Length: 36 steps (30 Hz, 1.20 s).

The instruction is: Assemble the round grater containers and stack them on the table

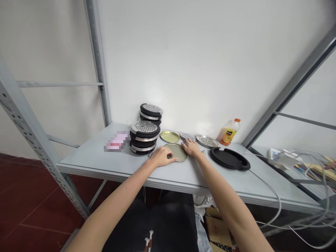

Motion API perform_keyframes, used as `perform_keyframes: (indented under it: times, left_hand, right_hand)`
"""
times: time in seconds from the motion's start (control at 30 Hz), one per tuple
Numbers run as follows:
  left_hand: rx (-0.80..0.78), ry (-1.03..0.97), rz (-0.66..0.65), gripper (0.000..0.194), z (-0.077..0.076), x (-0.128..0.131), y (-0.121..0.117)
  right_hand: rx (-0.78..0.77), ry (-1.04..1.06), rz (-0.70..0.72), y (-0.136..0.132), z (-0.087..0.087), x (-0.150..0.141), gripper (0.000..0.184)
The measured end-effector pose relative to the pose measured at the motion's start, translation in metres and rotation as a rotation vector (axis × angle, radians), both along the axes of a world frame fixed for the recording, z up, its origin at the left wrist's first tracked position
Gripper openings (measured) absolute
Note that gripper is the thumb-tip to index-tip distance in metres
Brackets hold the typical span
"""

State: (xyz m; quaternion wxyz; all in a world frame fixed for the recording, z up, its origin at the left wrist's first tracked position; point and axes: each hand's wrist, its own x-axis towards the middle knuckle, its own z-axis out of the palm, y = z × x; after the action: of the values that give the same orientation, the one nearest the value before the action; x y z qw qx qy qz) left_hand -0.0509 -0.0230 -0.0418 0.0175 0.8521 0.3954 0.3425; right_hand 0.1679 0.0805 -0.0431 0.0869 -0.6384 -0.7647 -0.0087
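Note:
My left hand (162, 156) rests on the grey table (94, 155), fingers curled over the left rim of a gold metal disc (180, 152). My right hand (191, 147) lies flat with fingers spread at the disc's right edge, fingertips touching a small perforated silver disc (187, 137). A second gold disc (169, 136) lies just behind. Two stacks of black-and-silver round units with perforated tops (144, 137) (150, 112) stand to the left of my hands.
A perforated silver plate (207, 141), a black round lid (229, 158) and an orange juice bottle (229, 132) sit to the right. A pink blurred object (117, 141) lies left. Cables (301, 164) trail at far right; a cardboard box (217, 229) is under the table.

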Motion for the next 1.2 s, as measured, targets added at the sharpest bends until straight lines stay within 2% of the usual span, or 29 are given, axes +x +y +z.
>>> perform_keyframes:
  times: [0.17, 0.33, 0.5, 0.6, 0.67, 0.77, 0.87, 0.97, 1.07, 1.2]
  left_hand:
    - [-0.013, 0.015, 0.007, 0.032, 0.002, -0.001, -0.001]
    - [-0.028, 0.013, -0.003, 0.030, 0.004, -0.001, -0.004]
    - [-0.016, -0.008, -0.018, 0.029, 0.003, -0.001, -0.003]
    - [-0.017, -0.033, -0.022, 0.027, 0.000, -0.001, 0.000]
    - [-0.013, -0.072, -0.014, 0.024, -0.002, -0.001, 0.002]
    - [-0.007, -0.157, -0.006, 0.037, -0.004, -0.001, 0.004]
    - [-0.009, -0.224, 0.007, 0.064, -0.006, -0.002, 0.006]
    - [-0.026, -0.258, 0.003, 0.079, -0.008, -0.003, 0.009]
    - [-0.056, -0.275, -0.007, 0.084, -0.011, -0.003, 0.014]
    - [-0.109, -0.289, 0.025, 0.076, -0.012, -0.004, 0.017]
  right_hand:
    - [0.133, -0.026, -0.040, -0.003, 0.002, 0.000, 0.064]
    - [0.246, 0.008, -0.039, -0.001, 0.010, 0.010, 0.052]
    - [0.439, 0.115, 0.134, -0.004, 0.023, 0.035, 0.045]
    - [0.622, 0.228, 0.243, -0.018, 0.034, 0.046, 0.038]
    - [0.745, 0.339, 0.265, -0.031, 0.041, 0.048, 0.028]
    - [0.826, 0.490, 0.324, -0.047, 0.046, 0.042, 0.018]
    - [0.827, 0.593, 0.385, -0.055, 0.043, 0.030, 0.015]
    - [0.815, 0.687, 0.379, -0.057, 0.032, 0.016, 0.013]
    - [0.800, 0.796, 0.332, -0.060, 0.019, 0.006, 0.011]
    - [0.751, 0.913, 0.305, -0.066, 0.009, 0.002, 0.028]
